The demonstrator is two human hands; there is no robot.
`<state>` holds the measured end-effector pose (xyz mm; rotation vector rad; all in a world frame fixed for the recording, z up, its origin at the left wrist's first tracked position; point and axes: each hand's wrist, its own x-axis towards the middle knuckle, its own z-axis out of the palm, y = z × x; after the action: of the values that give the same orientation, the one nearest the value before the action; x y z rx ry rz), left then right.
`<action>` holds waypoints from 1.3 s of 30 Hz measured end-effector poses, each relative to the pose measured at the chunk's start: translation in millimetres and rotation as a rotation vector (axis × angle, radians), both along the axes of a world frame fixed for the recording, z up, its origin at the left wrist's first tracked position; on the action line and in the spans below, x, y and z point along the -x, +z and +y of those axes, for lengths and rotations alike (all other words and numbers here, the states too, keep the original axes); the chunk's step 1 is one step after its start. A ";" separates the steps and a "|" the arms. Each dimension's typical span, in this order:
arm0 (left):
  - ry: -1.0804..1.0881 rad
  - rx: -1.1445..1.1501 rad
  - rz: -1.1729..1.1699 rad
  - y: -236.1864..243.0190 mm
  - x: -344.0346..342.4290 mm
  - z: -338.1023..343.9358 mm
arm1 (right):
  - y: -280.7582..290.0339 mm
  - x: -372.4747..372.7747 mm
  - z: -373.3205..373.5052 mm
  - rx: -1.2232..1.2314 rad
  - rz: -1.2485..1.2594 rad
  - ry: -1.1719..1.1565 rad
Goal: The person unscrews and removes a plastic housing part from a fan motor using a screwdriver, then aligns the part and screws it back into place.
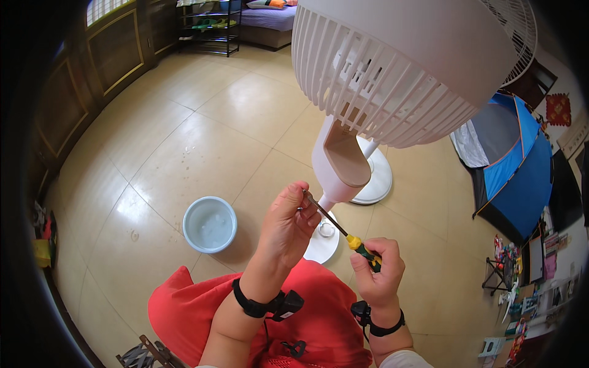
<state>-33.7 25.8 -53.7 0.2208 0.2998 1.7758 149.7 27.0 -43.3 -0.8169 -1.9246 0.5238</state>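
My right hand (pixel 381 270) is closed around the yellow and green handle of a screwdriver (pixel 331 219), its dark shaft slanting up to the left. At the shaft's tip, my left hand (pixel 288 218) pinches its thumb and fingers together. A small shiny bit shows between the left fingers; whether it is a screw I cannot tell. Both hands are just in front of the white fan's neck (pixel 337 162), with its ribbed rear housing (pixel 392 80) above them. The fan's round white base (pixel 322 245) shows partly behind my left hand.
A second round white base (pixel 375 178) stands behind the fan. On the tiled floor at left is a pale blue basin (pixel 210 225). A blue tent (pixel 515 172) stands at right, a black shoe rack (pixel 208 27) at the back. Red cloth (pixel 307 306) covers my lap.
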 end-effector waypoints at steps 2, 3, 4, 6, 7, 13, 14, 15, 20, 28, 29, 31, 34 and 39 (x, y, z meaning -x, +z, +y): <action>0.007 0.012 0.011 1.7 -0.3 -0.3 | -0.1 0.0 -0.1 0.001 -0.009 -0.006; 0.008 0.024 0.013 3.1 -0.2 -0.2 | 0.1 0.0 0.1 0.001 -0.019 -0.011; 0.009 0.035 0.014 3.8 -0.1 0.1 | 0.4 0.1 0.3 0.002 -0.019 -0.011; 0.008 0.025 0.032 1.7 0.5 -0.1 | 0.7 0.3 -0.3 0.009 -0.016 -0.014; 0.006 0.015 0.050 0.9 0.7 -0.3 | 0.4 -0.1 -0.4 0.009 -0.016 -0.014; 0.017 0.067 0.116 3.4 1.5 -3.3 | 0.2 0.8 -0.7 0.014 -0.023 -0.022; 0.017 0.067 0.116 3.8 1.6 -3.6 | -0.2 0.9 -0.9 0.007 -0.018 -0.022; 0.023 0.077 0.128 4.7 1.5 -4.0 | -0.5 1.0 -1.1 -0.001 -0.012 -0.023; 0.037 0.094 0.172 6.2 0.7 -5.0 | 0.2 1.0 -2.4 0.003 -0.023 -0.029; 0.155 0.137 0.443 6.7 5.9 -6.7 | 2.7 -2.4 -4.0 0.048 0.004 -0.031; 0.154 0.137 0.443 6.8 6.2 -6.8 | 2.1 -4.6 -3.5 0.144 0.044 -0.001; 0.168 0.119 0.493 8.2 6.5 -7.2 | 2.2 -6.2 -3.3 0.241 0.084 0.028; 0.191 0.162 0.554 14.4 3.6 -8.5 | 2.6 -5.9 -3.1 0.405 0.206 0.100; 0.178 0.137 0.552 14.4 3.1 -8.7 | -2.4 -5.8 0.0 0.682 0.391 0.223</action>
<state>-36.8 17.0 -39.4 0.6031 0.8553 1.8348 155.5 27.0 -45.7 -0.8341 -1.4760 1.4145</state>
